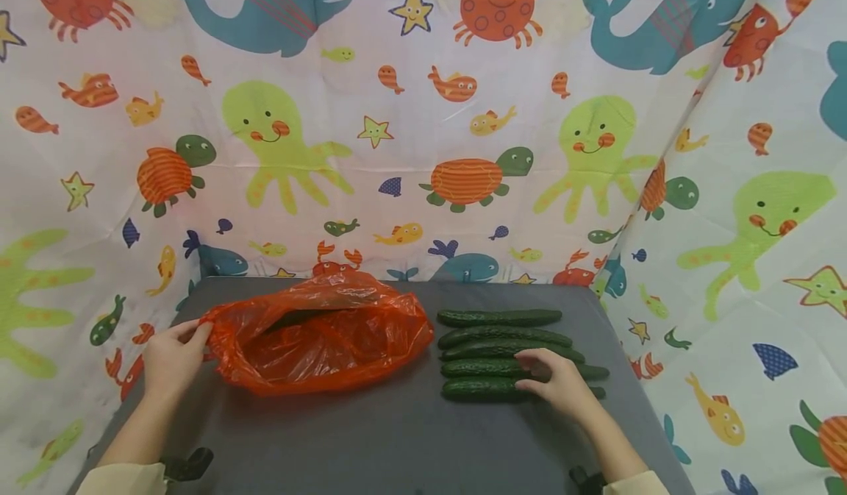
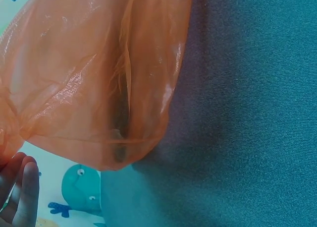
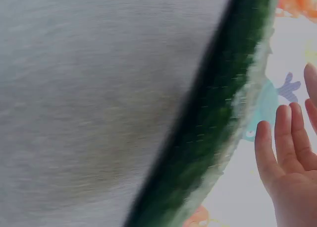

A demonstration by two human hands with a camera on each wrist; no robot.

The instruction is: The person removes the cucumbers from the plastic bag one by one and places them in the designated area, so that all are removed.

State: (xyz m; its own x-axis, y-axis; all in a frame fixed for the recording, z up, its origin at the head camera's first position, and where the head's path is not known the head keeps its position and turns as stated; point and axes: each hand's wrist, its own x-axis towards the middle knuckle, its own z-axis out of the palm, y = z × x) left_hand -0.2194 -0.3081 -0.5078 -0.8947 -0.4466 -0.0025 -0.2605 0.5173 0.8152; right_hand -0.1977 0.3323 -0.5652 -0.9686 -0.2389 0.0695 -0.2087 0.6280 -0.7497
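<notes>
My left hand [image 1: 173, 355] pinches the gathered left end of an orange plastic bag [image 1: 317, 385], which lies on its side with its mouth gaping toward me. In the left wrist view a long dark shape [image 2: 120, 108] shows through the thin film. Several green cucumbers [image 1: 499, 318] lie side by side to the right of the bag. Over the nearest cucumber [image 1: 478, 388] and the one behind it, my right hand [image 1: 559, 385] hovers with thumb and fingers apart. The right wrist view has its fingers [image 3: 285, 138] fairly straight beside a cucumber [image 3: 213, 123].
A dark grey table [image 1: 370, 443] carries everything. Fabric printed with sea animals [image 1: 410, 112] hangs behind the table and along both sides, close to its edges. Dark straps [image 1: 188, 464] circle both wrists just ahead of pale sleeves [image 1: 126, 479].
</notes>
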